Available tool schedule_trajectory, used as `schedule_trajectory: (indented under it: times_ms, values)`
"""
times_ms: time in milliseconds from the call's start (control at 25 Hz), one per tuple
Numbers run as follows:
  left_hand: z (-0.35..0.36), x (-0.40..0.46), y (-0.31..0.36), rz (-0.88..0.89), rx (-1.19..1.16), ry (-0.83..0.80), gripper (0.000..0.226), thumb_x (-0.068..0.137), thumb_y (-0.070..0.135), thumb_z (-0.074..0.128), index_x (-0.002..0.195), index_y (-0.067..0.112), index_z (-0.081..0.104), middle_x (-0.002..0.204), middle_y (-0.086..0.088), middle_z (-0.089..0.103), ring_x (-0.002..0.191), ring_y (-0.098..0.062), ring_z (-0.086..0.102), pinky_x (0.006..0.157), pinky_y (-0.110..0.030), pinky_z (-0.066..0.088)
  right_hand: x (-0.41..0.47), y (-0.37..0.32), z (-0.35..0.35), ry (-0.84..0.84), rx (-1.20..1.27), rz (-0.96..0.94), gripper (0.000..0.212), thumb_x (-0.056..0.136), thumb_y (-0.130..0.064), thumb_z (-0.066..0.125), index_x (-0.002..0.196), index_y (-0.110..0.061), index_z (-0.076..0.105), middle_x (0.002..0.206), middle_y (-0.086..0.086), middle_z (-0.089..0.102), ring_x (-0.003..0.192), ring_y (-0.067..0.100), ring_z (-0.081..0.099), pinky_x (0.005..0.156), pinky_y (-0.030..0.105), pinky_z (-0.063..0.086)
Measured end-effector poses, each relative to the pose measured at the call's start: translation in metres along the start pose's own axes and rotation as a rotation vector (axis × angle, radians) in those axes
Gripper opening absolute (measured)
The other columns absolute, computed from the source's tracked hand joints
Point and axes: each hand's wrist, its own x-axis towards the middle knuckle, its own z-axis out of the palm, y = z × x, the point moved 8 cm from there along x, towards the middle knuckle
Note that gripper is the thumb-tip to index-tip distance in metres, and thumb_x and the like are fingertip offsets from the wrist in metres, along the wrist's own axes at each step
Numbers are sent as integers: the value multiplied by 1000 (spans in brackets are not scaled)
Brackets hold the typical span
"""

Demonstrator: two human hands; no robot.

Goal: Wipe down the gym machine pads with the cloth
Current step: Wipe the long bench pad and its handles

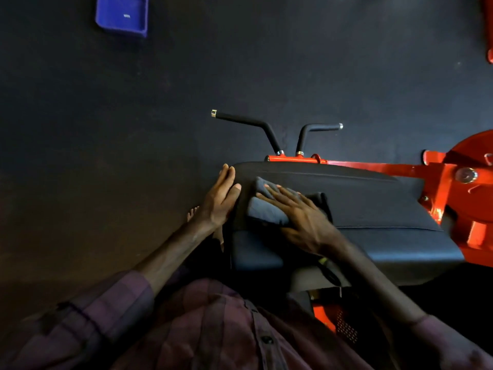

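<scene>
A black padded bench (368, 201) on a red gym machine fills the middle right of the head view. A folded dark grey cloth (266, 209) lies on the pad's left end. My right hand (301, 217) presses flat on the cloth with its fingers straight and spread. My left hand (220, 198) rests with straight fingers against the pad's left edge, beside the cloth. A lower black pad (256, 252) sits just below, partly hidden by my right forearm.
Two black handlebars (269, 132) rise from the red frame (373, 165) behind the pad. A red wheel housing (469, 166) stands at the right. A blue tray (122, 14) lies on the dark floor at the far left. My bare foot (192, 212) shows under my left wrist.
</scene>
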Motion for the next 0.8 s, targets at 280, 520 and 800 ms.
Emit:
schedule_trajectory:
  times_ms: [280, 520, 800]
  values:
    - [1, 30, 10, 35, 212, -103, 61, 112, 25, 52, 165, 5, 29, 176, -13, 11, 164, -24, 5, 129, -25, 3, 13, 21, -20, 37, -18, 331, 97, 69, -67, 21, 164, -46, 16, 175, -13, 7, 163, 19, 7, 130, 51, 12]
    - [8, 41, 12, 92, 413, -215, 74, 105, 52, 43, 166, 12, 29, 178, -7, 7, 164, -22, -7, 132, -42, 5, -28, 37, -19, 56, 12, 271, 85, 78, -61, 29, 160, -54, 12, 174, -20, 8, 162, 14, 9, 130, 52, 15]
    - [12, 49, 23, 110, 492, -267, 83, 95, 60, 36, 166, 17, 31, 178, -2, 8, 164, -17, -6, 131, -37, 3, -33, 6, -6, 30, -26, 172, 89, 74, -54, 31, 162, -52, 13, 173, -22, 5, 160, 8, 5, 130, 37, 7]
